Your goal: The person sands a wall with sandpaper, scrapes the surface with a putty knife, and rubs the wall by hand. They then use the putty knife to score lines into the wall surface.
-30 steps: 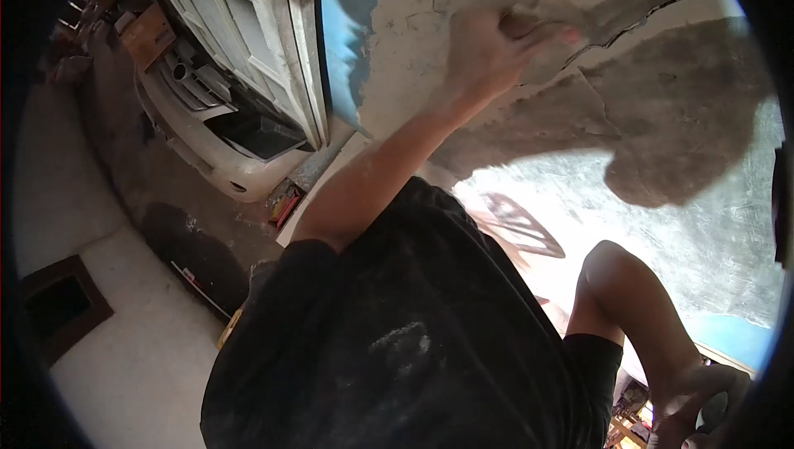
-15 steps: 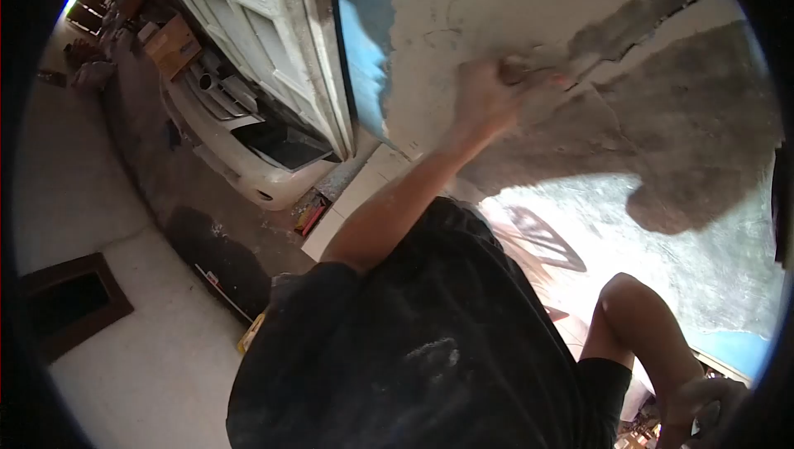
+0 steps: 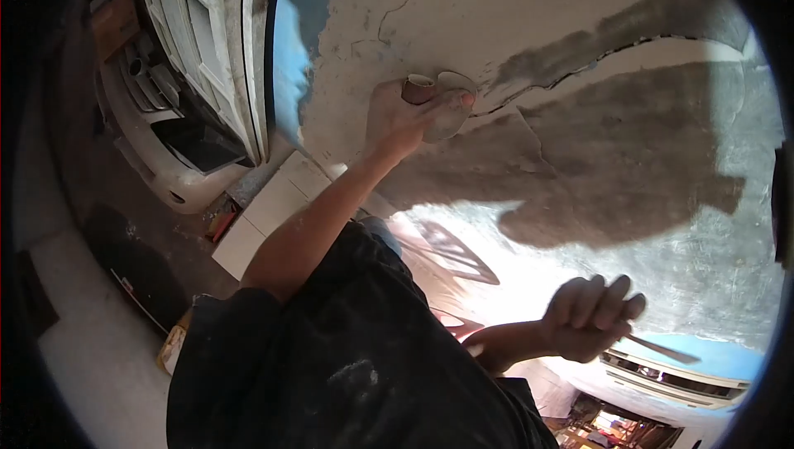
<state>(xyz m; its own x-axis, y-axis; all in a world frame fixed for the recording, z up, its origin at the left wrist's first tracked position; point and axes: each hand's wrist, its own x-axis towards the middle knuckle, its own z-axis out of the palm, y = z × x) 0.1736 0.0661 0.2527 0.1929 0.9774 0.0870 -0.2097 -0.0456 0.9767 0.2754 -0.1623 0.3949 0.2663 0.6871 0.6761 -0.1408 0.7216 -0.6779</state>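
Note:
My left hand [image 3: 397, 122] is closed around a curled pale sheet [image 3: 451, 114] with a brown roll-like part [image 3: 419, 89]. Its fingertips press the sheet on or close against the plastered wall [image 3: 504, 2], at the left end of a dark jagged crack [image 3: 595, 62]. Lower right, my right hand [image 3: 591, 317] is a fist around a thin flat tool [image 3: 666, 350], whose narrow end sticks out to the right. Most of the tool is hidden in the fist. Dark damp-looking patches [image 3: 612, 143] lie along the crack.
A white paned door or shutter [image 3: 211, 44] stands left of the wall. Beyond it are a pale car bumper [image 3: 186, 188] and a cardboard box [image 3: 114, 26] on the dark floor. A louvred vent [image 3: 670, 383] and cluttered items [image 3: 612, 428] show at the lower right.
The view has shifted, so the wall and door sit further left. My right hand has come up from the lower right corner, and the thin tool now shows. My left hand stays by the wall.

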